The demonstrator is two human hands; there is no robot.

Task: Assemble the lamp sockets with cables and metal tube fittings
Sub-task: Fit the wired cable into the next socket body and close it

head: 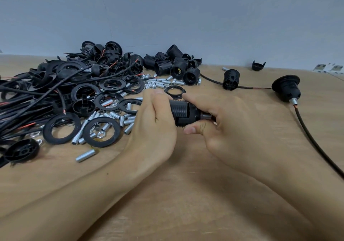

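The wooden desk [186,194] fills the lower frame; cables [28,99] and rings are heaped at left. At centre, the left hand [154,121] grips a threaded socket [183,112] while the right hand [232,127] pinches its metal tube fitting [207,116].

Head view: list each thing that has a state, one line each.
left hand: grips the threaded socket.
right hand: pinches the socket's cap end.
threaded socket: held horizontal above the table.
finished socket: on the table, cabled.
lone metal tube: lying loose.
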